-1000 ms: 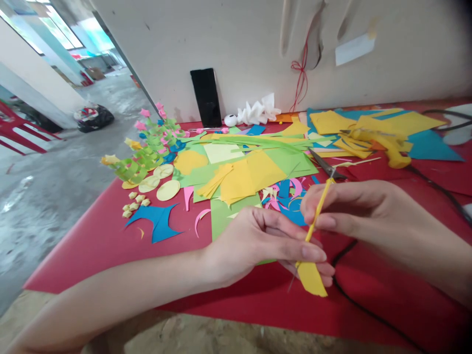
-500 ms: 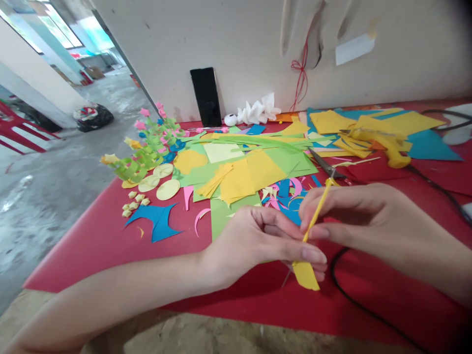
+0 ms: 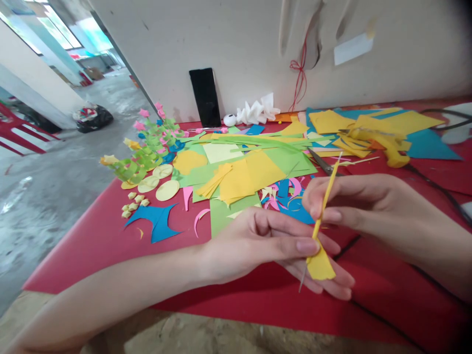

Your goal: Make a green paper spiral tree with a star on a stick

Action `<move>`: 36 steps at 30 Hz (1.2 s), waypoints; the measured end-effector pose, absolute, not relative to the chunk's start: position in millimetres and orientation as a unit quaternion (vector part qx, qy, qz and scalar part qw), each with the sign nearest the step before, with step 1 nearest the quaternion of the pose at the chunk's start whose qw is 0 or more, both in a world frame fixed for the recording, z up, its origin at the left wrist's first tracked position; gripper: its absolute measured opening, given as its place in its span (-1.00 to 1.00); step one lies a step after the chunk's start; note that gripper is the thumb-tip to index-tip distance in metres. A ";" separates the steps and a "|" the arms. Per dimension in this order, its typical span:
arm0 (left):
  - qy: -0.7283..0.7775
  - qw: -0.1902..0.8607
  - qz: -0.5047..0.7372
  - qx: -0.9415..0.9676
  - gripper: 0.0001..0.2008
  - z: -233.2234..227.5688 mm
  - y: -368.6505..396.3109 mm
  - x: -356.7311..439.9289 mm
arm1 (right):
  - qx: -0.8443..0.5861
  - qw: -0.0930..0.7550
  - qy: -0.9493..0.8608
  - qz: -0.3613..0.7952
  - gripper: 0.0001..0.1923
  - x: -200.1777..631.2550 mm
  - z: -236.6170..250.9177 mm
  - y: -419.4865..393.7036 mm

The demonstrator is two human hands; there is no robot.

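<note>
A yellow paper strip [image 3: 320, 267] is rolled tightly around a thin wire [image 3: 303, 280], which slants up to the right. Its lower end is still a flat flap lying over the fingers of my left hand [image 3: 254, 241]. That hand's thumb presses the strip against the fingers, and the other fingertips stretch out beneath. Higher up, my right hand [image 3: 354, 209] pinches the rolled part between thumb and forefinger. Bare wire shows at the top and below the flap. Behind the hands lie blue and pink paper scraps [image 3: 291, 206] and scissors [image 3: 320, 161], partly hidden by the right hand.
On the red tabletop [image 3: 92, 236] are green and yellow sheets [image 3: 258, 177], pale paper discs [image 3: 167, 191] and small folded stars [image 3: 134, 202]. Paper-flower stems [image 3: 147, 142] stand at the left. A phone [image 3: 205, 98] leans on the back panel; a yellow glue gun [image 3: 387, 145] lies right.
The strip and wire have shifted slightly right. My left fingers have spread out under the flap, and my right hand has moved slightly, still pinching the rolled part.
</note>
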State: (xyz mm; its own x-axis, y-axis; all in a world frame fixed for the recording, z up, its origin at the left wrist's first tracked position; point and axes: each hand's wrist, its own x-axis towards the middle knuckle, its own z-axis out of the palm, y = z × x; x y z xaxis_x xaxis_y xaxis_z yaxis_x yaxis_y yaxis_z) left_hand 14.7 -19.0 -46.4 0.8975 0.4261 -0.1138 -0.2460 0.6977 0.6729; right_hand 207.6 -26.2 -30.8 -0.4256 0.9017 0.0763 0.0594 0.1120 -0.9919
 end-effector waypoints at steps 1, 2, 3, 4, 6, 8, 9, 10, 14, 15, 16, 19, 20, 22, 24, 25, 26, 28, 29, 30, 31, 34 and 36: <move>0.129 0.912 0.175 0.349 -0.82 -46.5 -19.2 14.8 | -0.372 0.383 -0.637 0.556 -0.83 207.9 -30.9 -26.2; 0.125 0.911 0.167 0.357 -0.80 -46.6 -19.4 14.9 | -0.366 0.381 -0.636 0.562 -0.81 208.4 -31.1 -26.0; 0.119 0.910 0.160 0.363 -0.80 -46.6 -19.8 15.0 | -0.359 0.374 -0.638 0.569 -0.79 208.8 -31.4 -25.7; 0.115 0.910 0.157 0.367 -0.79 -46.7 -20.2 15.2 | -0.353 0.366 -0.640 0.575 -0.78 209.2 -31.9 -25.3; 0.118 0.908 0.167 0.365 -0.81 -46.9 -21.3 15.8 | -0.350 0.359 -0.641 0.581 -0.80 209.8 -33.2 -24.2; 0.129 0.905 0.191 0.357 -0.83 -47.0 -22.5 16.5 | -0.367 0.361 -0.637 0.574 -0.87 209.7 -35.0 -22.8; 0.136 0.902 0.206 0.353 -0.84 -47.0 -22.9 16.8 | -0.378 0.363 -0.636 0.566 -0.91 209.4 -35.9 -22.1; 0.143 0.899 0.220 0.351 -0.84 -46.9 -23.1 17.0 | -0.387 0.365 -0.636 0.559 -0.93 208.9 -36.9 -21.4; 0.179 0.869 0.280 0.366 -0.85 -45.2 -21.7 16.5 | -0.464 0.381 -0.623 0.502 -0.91 205.9 -39.3 -19.6; 0.193 0.854 0.303 0.376 -0.85 -44.6 -20.9 16.2 | -0.485 0.392 -0.620 0.476 -0.87 205.2 -39.1 -19.7; 0.209 0.837 0.327 0.386 -0.86 -44.2 -20.0 15.9 | -0.503 0.402 -0.620 0.449 -0.82 204.6 -38.5 -20.1; 0.264 0.782 0.392 0.407 -0.91 -44.1 -17.8 15.4 | -0.528 0.420 -0.636 0.375 -0.76 202.8 -34.5 -24.0; 0.276 0.769 0.406 0.409 -0.92 -44.4 -17.3 15.4 | -0.527 0.423 -0.646 0.355 -0.75 202.0 -32.9 -26.2; 0.287 0.755 0.421 0.412 -0.94 -45.3 -16.7 15.6 | -0.515 0.417 -0.672 0.330 -0.73 199.4 -30.6 -31.2; 0.284 0.752 0.427 0.415 -0.94 -46.1 -16.7 15.9 | -0.483 0.402 -0.709 0.320 -0.78 195.3 -30.2 -36.4; 0.281 0.752 0.426 0.416 -0.93 -46.3 -16.9 16.1 | -0.469 0.394 -0.724 0.318 -0.81 192.8 -30.7 -38.6; 0.281 0.754 0.424 0.416 -0.93 -46.5 -17.1 16.2 | -0.456 0.389 -0.735 0.317 -0.83 190.0 -31.5 -40.4; 0.284 0.758 0.419 0.411 -0.93 -47.0 -17.6 16.5 | -0.433 0.384 -0.743 0.335 -0.84 184.1 -33.5 -42.8; 0.287 0.761 0.415 0.408 -0.93 -47.2 -17.9 16.6 | -0.427 0.382 -0.739 0.354 -0.83 181.2 -34.3 -43.5; 0.289 0.763 0.412 0.406 -0.91 -47.6 -18.0 16.7 | -0.422 0.377 -0.733 0.376 -0.83 178.5 -34.9 -44.1; 0.289 0.764 0.411 0.406 -0.90 -48.0 -18.1 16.8 | -0.419 0.372 -0.726 0.398 -0.82 175.9 -35.6 -44.6; 0.286 0.758 0.415 0.414 -0.88 -49.0 -18.4 17.1 | -0.429 0.363 -0.697 0.445 -0.84 169.8 -38.4 -47.8; 0.288 0.757 0.414 0.415 -0.88 -49.2 -18.7 17.4 | -0.439 0.365 -0.681 0.458 -0.84 167.5 -41.5 -51.1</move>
